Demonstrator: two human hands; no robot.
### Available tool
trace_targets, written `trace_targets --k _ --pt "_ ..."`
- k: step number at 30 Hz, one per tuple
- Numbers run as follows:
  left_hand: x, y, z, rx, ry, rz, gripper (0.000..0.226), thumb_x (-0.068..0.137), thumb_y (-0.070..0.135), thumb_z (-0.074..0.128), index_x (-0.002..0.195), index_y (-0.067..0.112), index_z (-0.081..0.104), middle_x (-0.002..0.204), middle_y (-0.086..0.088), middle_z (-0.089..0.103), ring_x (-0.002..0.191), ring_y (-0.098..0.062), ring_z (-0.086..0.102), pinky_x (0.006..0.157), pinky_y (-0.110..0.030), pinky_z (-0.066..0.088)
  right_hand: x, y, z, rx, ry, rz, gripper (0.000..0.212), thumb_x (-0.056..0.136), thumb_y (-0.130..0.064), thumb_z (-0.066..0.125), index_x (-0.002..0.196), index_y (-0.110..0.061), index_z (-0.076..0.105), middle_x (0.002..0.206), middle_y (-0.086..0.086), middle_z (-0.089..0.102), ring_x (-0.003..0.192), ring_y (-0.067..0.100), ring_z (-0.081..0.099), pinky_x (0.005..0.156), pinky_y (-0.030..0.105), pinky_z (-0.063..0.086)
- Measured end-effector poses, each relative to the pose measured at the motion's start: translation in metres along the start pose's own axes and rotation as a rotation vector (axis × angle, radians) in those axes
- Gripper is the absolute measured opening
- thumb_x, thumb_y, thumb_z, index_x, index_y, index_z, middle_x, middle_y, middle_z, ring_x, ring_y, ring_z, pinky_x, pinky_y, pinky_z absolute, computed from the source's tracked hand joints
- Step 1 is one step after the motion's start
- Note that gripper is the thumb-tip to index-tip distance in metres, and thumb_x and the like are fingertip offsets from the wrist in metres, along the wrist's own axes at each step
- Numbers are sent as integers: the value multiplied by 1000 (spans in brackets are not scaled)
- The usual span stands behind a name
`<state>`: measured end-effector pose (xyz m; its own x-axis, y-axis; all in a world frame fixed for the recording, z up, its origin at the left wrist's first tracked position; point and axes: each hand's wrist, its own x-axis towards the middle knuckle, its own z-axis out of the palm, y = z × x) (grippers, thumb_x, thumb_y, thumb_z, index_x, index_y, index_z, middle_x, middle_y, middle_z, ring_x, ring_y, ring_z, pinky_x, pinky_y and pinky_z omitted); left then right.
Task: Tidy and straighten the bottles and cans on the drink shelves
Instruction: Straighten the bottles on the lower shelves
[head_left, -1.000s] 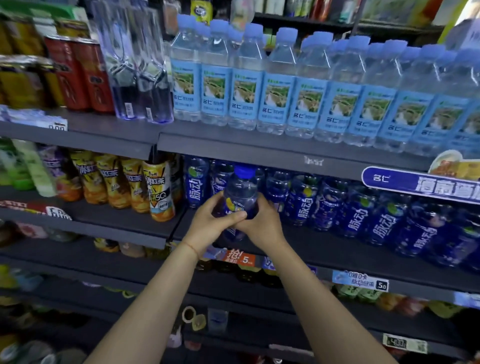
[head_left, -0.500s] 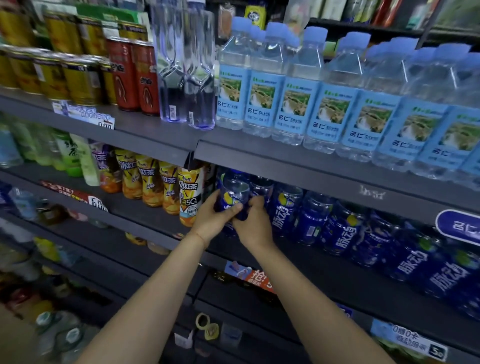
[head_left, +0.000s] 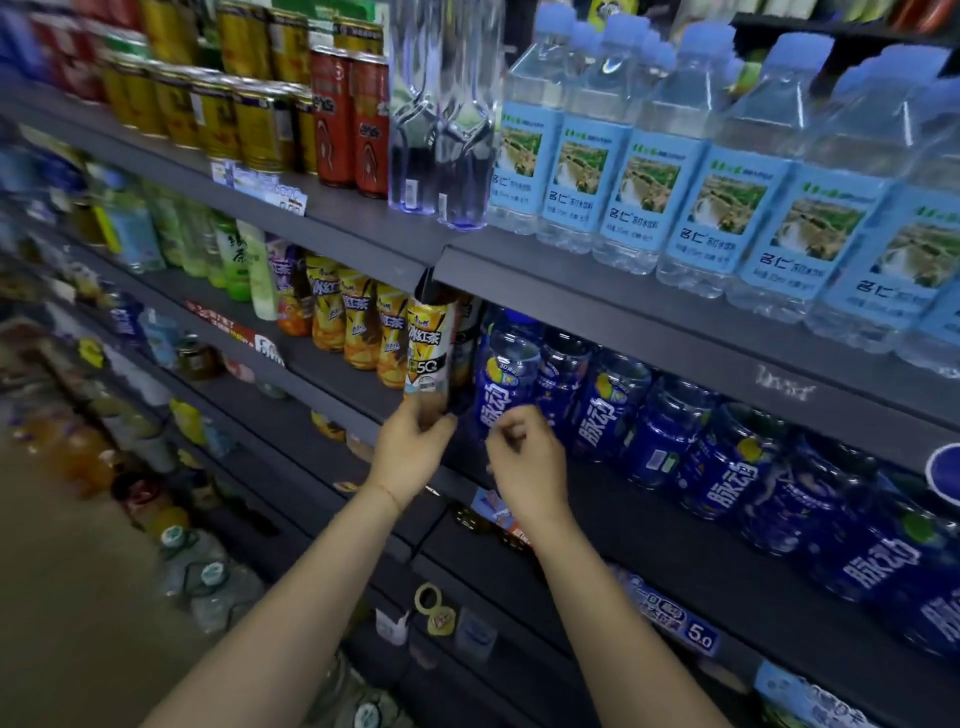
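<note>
**Hands at the junction of two shelf sections**

Much of the left third of the frame is smeared by motion blur, so the bottles on the lower left cannot be read. The row of pale blue water bottles (head_left: 644, 176) on the upper shelf is cut off at the right edge, and the caps of the tallest are lost at the top. The base of the iced tea bottle (head_left: 426, 348) is hidden behind the left hand (head_left: 410, 457), whose fingers are curled around the bottle's lower end at centre frame. Its cap is tucked behind the grey shelf edge (head_left: 597, 306) above. The bottle stands upright, long axis vertical, label turned toward the camera.

Just right of it, the leftmost blue drink bottle (head_left: 506, 374) stands upright with white characters running down its label. The right hand (head_left: 527, 462) is held in front of its lower part, fingers loosely bent; whether it is touched cannot be told.
</note>
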<state>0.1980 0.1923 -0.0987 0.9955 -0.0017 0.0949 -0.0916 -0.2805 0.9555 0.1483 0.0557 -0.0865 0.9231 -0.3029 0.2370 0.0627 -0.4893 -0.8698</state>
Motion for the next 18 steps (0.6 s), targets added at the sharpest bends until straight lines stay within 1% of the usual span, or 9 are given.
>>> trace_targets --k 3,4,6,8,10,11,13,14,18 --pt "-26 -10 -27 47 -30 -152 10 96 20 57 105 20 62 99 -1 68 88 -18 67 79 -36 55 -18 6 10 105 -156 22 13 92 -12 59 84 -22 57 71 -5 62 57 17 65 56 31 51" --pt "-35 -14 -36 86 -68 -196 9 96 20 55 102 20 63 97 -2 68 84 -18 67 78 -38 55 -23 10 17 120 -201 29 15 93 -13 58 82 -24 57 70 -4 62 55 16 64 57 34 52" --pt "-53 -24 -55 156 -160 -276 11 98 22 54 99 17 64 92 -5 70 78 -20 68 75 -38 57 -42 20 36 126 -287 69 16 95 -15 57 82 -25 57 71 -4 64 56 15 64 63 42 57" --pt "-68 -38 -76 202 -227 -345 16 99 28 54 101 17 65 94 -6 71 79 -20 70 71 -33 57 -66 26 56 125 -360 120 14 95 -15 56 84 -21 59 73 0 65 54 14 64 67 46 58" --pt "-79 -53 -101 208 -258 -398 20 100 30 52 106 16 63 95 -5 70 77 -18 69 63 -24 54 -83 22 74 111 -454 160 12 95 -14 55 85 -17 61 73 2 67 52 15 65 68 47 58" --pt "-82 -60 -113 191 -256 -422 19 101 30 51 106 16 62 95 -6 69 75 -17 67 61 -23 53 -88 15 83 78 -528 177 12 95 -16 54 86 -16 61 74 3 68 54 17 66 68 46 58" --pt "-86 -76 -140 146 -227 -449 17 101 30 51 103 17 61 94 -7 68 74 -18 66 64 -26 52 -92 0 105 0 -678 191 12 97 -21 55 88 -17 62 77 3 70 60 20 68 66 42 58" --pt "-87 -85 -156 119 -208 -463 18 101 30 51 103 15 61 95 -8 67 74 -19 65 65 -28 50 -92 -8 119 -11 -719 189 13 97 -22 55 88 -17 62 77 4 70 61 21 68 64 40 57" --pt "-77 -120 -228 36 -149 -496 26 99 29 53 112 7 61 97 -12 68 76 -22 65 67 -30 50 -89 -40 196 -15 -708 192 13 98 -21 55 89 -15 63 78 7 70 60 21 66 55 32 52"
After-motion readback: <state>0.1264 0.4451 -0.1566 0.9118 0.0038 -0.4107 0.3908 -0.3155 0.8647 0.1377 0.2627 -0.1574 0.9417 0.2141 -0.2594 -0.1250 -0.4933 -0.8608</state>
